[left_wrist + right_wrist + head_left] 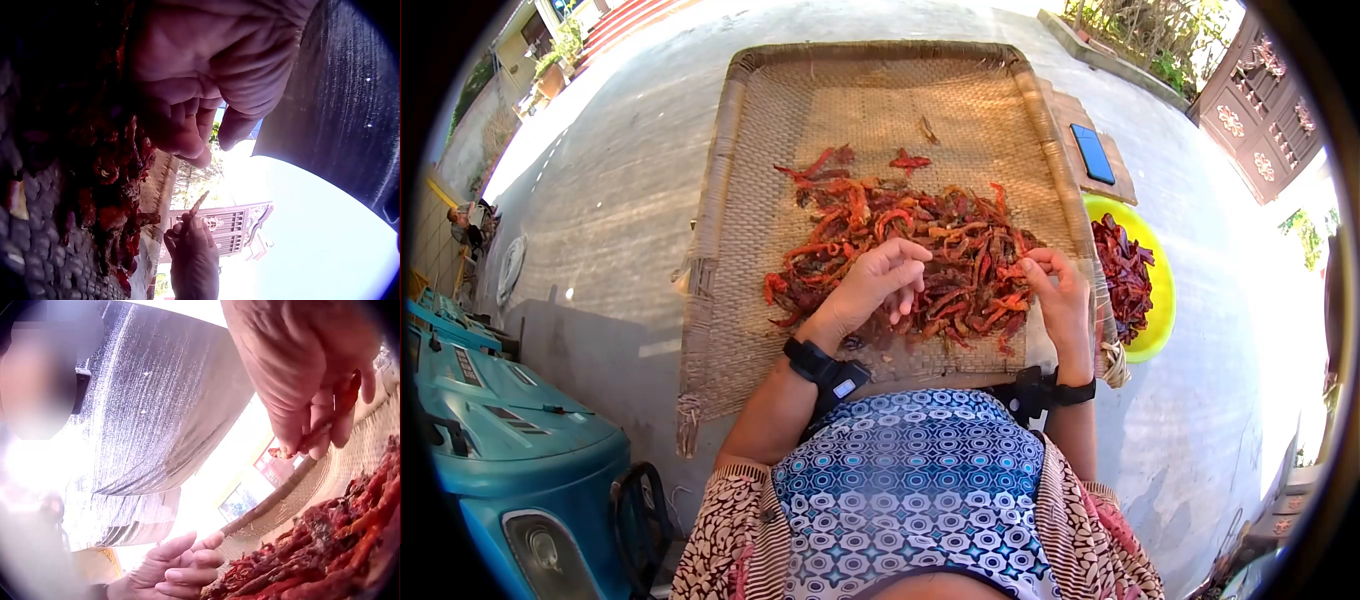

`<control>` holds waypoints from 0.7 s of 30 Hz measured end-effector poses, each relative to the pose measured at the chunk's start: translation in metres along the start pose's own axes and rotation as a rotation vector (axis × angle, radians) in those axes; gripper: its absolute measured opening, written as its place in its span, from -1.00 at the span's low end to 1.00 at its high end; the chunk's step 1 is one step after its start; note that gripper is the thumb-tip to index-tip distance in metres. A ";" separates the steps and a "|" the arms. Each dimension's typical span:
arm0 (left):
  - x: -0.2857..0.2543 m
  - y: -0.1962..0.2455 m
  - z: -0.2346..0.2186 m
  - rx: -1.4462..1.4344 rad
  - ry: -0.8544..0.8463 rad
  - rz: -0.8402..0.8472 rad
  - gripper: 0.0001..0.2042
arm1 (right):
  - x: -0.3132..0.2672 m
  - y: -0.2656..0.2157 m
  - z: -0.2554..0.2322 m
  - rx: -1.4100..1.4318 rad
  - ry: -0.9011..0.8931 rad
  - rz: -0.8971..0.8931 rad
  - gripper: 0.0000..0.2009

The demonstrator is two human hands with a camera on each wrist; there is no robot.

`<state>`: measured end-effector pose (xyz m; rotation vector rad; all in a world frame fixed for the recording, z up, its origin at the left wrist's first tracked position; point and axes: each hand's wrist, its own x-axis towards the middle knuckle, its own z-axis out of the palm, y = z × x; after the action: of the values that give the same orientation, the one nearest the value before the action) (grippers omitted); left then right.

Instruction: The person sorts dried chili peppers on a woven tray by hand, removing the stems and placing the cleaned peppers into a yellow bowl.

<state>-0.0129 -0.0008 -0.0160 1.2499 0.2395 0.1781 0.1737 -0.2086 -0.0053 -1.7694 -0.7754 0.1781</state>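
Note:
A heap of dried red chili peppers (910,250) lies on a large woven tray (770,110). Over its right side, my right hand (1058,295) pinches a single chili pepper (345,400) between thumb and fingers, as the right wrist view shows most closely. My left hand (875,285) hovers above the near left part of the heap, fingers loosely bent, nothing between them. In the left wrist view the left palm (194,69) looms near the camera, thumb apart from the fingers.
Right of the tray stands a yellow-green basin (1162,300) holding more dark red chilies (1122,275). Behind it a phone (1092,154) lies on a piece of cardboard (1115,140). A teal vehicle (530,440) is parked at my left. A few loose chilies (910,161) lie farther up the tray.

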 end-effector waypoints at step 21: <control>0.002 -0.002 0.001 0.043 -0.012 -0.022 -0.75 | -0.020 0.002 0.025 -0.585 -0.202 -0.327 -0.82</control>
<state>-0.0105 -0.0018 -0.0179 1.2902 0.2474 0.1467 0.1473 -0.2006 -0.0211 -2.1514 -1.3516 -0.1048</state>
